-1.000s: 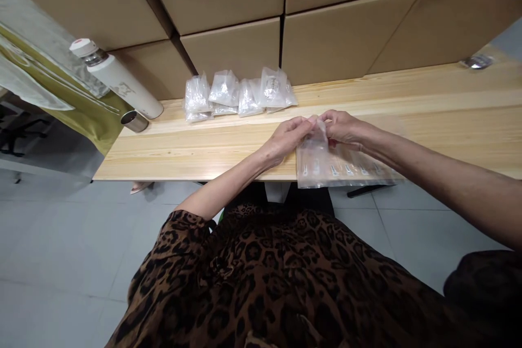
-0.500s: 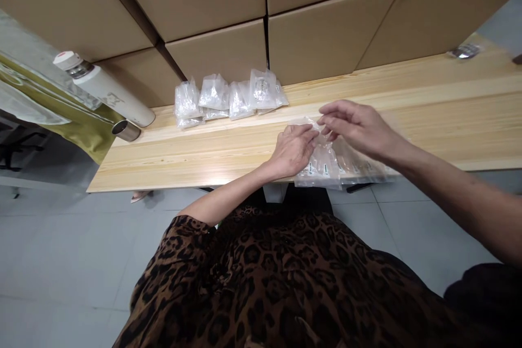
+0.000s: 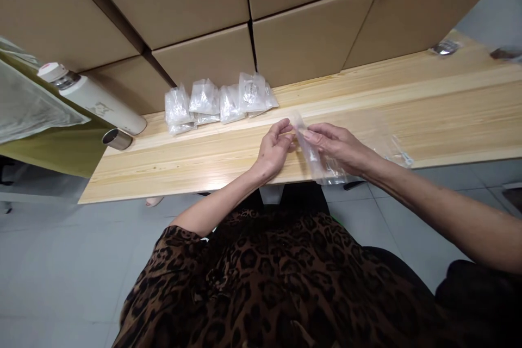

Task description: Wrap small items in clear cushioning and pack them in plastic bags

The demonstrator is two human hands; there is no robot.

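Both your hands are at the near side of the table. Your right hand is clamped on the clear bag, which reaches the near edge; your left hand is just left of it, fingers loosely curled and parted, though whether they touch it I cannot tell. Far left of you sit packets, then a cup and flask.
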